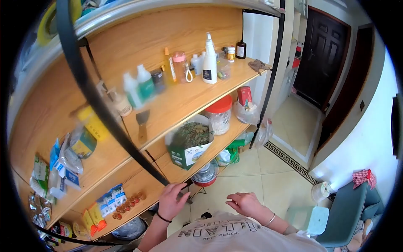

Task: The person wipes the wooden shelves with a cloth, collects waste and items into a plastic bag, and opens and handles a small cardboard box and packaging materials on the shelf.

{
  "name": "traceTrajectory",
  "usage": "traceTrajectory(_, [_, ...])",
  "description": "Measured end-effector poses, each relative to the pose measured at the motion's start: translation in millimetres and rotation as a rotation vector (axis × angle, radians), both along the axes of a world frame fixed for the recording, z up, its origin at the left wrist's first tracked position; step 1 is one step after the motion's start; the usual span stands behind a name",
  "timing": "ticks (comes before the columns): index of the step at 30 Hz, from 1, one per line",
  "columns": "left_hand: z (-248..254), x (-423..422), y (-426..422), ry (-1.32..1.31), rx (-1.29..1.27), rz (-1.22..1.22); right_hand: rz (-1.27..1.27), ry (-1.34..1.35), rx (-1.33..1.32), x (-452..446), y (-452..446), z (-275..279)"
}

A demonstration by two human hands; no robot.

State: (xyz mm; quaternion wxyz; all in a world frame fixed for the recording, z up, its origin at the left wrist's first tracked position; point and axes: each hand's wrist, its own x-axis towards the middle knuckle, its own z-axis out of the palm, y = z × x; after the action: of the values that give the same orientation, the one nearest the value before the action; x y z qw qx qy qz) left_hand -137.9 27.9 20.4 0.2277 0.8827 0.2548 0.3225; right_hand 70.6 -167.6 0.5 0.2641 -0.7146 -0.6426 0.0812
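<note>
My left hand (172,202), with a dark bracelet on the wrist, is at the lower end of the black shelf post (121,135). Its thumb and fingers are apart, and it holds nothing that I can see. My right hand (247,204), with a light bangle, hovers in front of my shirt, loosely bent and empty. On the middle shelf (180,101) stand a white pump bottle (209,63), a pink-lidded bottle (179,67) and blurred green bottles (145,82). A scraper (142,126) hangs or lies at the left.
Below are a box of dried leaves (191,140), a red-lidded jar (219,115) and a round metal-grilled appliance (205,173). Packets (111,199) lie lower left. A green chair (346,214) and a pale stool (315,219) stand right. A dark door (322,56) is at the back.
</note>
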Motion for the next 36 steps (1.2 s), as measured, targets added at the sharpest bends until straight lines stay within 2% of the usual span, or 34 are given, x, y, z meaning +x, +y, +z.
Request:
traceTrajectory(3, [11, 44, 2, 0.029, 0.008, -0.127, -0.096, 0.054, -0.023, 26, -11, -3])
traceTrajectory(9, [15, 111, 25, 0.007, 0.006, -0.211, -0.074, 0.145, 0.085, 81, 24, -1])
traceTrajectory(14, [23, 160, 60, -0.065, 0.032, -0.248, -0.054, 0.124, 0.146, 133, 83, 28])
traceTrajectory(18, [34, 191, 87, -0.176, 0.058, -0.183, -0.050, 0.239, 0.100, 174, 138, 61])
traceTrajectory(24, [38, 224, 119, -0.263, 0.023, -0.122, -0.100, 0.031, 0.545, 245, 261, 131])
traceTrajectory(27, [43, 238, 123, -0.270, -0.027, -0.135, -0.094, 0.110, 0.750, 263, 327, 178])
traceTrajectory(31, [44, 242, 124, -0.204, 0.015, -0.104, -0.202, 0.096, 0.918, 280, 409, 195])
traceTrajectory(32, [42, 240, 124, -0.188, 0.013, -0.071, -0.203, 0.102, 0.920, 282, 417, 197])
traceTrajectory(34, [36, 234, 122, -0.191, 0.009, -0.032, -0.198, 0.339, 0.625, 280, 420, 204])
traceTrajectory(36, [36, 228, 117, -0.166, 0.004, 0.102, -0.160, 0.384, 0.570, 283, 422, 200])
